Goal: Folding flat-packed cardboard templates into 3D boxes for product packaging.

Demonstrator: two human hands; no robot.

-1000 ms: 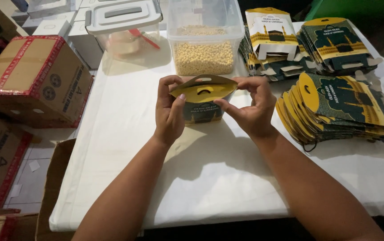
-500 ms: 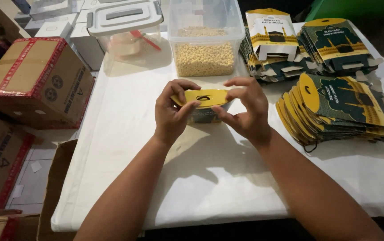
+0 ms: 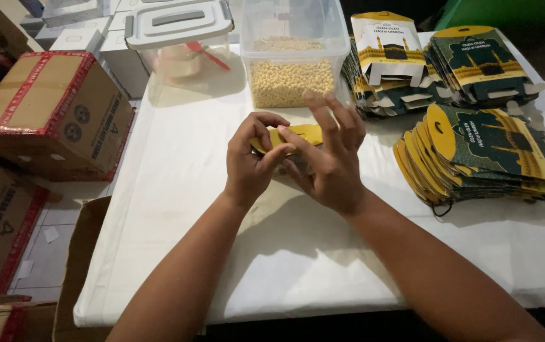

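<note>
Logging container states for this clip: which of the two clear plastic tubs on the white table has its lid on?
The left clear plastic tub, closed by a grey-handled white lid; the other tub, holding yellowish pellets, stands open.

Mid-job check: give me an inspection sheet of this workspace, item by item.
Surface: table with white cloth, creased.
Job's things: small yellow-topped carton held above the cloth.
Clutter: clear tub of pale beans; lidded clear box; flat carton stacks.
Grippers: left hand grips the carton; right hand against it, fingers spread.
Cables: nothing seen.
Surroundings: taped cardboard box beside the table; tiled floor.
</note>
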